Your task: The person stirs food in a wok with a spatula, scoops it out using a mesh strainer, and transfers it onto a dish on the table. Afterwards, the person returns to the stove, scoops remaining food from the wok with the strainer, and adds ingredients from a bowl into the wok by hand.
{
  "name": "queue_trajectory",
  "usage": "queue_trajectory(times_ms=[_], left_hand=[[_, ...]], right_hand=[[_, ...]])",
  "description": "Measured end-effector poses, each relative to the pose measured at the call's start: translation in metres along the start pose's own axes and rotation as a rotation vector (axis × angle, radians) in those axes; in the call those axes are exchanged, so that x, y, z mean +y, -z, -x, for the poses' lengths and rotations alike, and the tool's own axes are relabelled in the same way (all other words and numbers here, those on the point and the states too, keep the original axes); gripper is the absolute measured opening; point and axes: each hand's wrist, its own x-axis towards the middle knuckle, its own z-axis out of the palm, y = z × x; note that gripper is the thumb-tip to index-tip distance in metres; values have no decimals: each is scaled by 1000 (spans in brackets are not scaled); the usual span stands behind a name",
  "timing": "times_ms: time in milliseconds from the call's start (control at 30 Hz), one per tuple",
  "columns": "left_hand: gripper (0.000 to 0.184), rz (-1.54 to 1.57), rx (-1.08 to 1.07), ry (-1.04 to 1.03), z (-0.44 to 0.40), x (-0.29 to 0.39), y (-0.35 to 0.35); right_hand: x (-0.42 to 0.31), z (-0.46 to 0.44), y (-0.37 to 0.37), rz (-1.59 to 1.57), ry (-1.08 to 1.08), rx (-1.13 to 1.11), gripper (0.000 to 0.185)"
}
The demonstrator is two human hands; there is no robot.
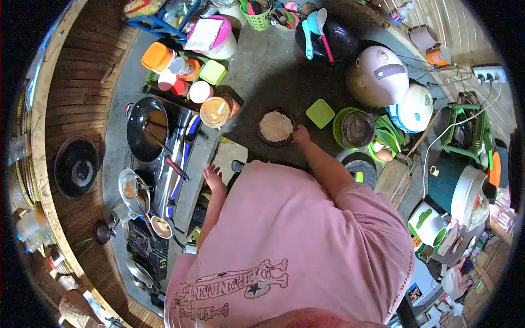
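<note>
My right hand (300, 135) closes on the near right rim of a dark bowl (264, 139) on the dark countertop. Pale food that looks like rice (276, 126) fills it. My left hand (213, 177) hangs at the counter's edge on the left, fingers apart, holding nothing. Close to the bowl's right side lies a green square container (320, 113). Further right, a metal pot (358, 129) sits in a green basin. A jar with a yellowish lid (215, 112) stands left of the bowl.
On the left, a gas stove (174, 117) carries a black wok (147, 129) with a red-handled utensil. Several lidded containers (180, 76) stand behind it. At the back right are a rice cooker (383, 76), a second cooker (414, 109) and a trailing white cable (437, 139).
</note>
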Motion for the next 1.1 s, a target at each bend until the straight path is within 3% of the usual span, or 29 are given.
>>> queue_trajectory(times_ms=[67,133,200,300,400,467,600,700,767,800,867,900,933,967,1100], left_hand=[[44,-72,-109,89,-11,-9,-7],[46,-144,-226,172,-27,-25,-16],[49,-559,-675,-12,-36,-45,-29],[50,-566,-740,85,-9,-32,-74],[55,-437,-694,261,-7,-26,-107],[57,-322,-707,239,17,7,-127],[67,-112,-752,152,13,18,-126],[63,72,-735,87,24,33,-112],[62,183,-701,102,44,58,-101],[60,255,-703,143,60,75,-97],[56,324,-615,154,88,103,-85],[56,350,-589,143,92,108,-79],[59,300,-447,170,111,131,-73],[58,381,-471,145,95,113,-65],[56,637,-534,168,88,110,-33]], right_hand=[[5,-4,0,365,317,-171,35],[-18,17,8,315,263,-43,35],[-28,37,12,264,207,84,35],[-28,44,16,285,359,121,37],[-40,48,20,311,328,25,34],[-40,50,17,83,315,-127,28],[-126,126,64,6,362,-324,24],[-177,168,86,-85,435,-440,28],[-199,177,90,403,795,-228,33],[-216,189,90,424,847,-249,33],[-248,229,91,368,1099,-59,39],[-267,247,91,378,1140,-74,39],[-286,266,90,470,1312,-44,40],[-295,280,85,560,1480,-11,42],[-317,325,53,663,1613,-179,44]])
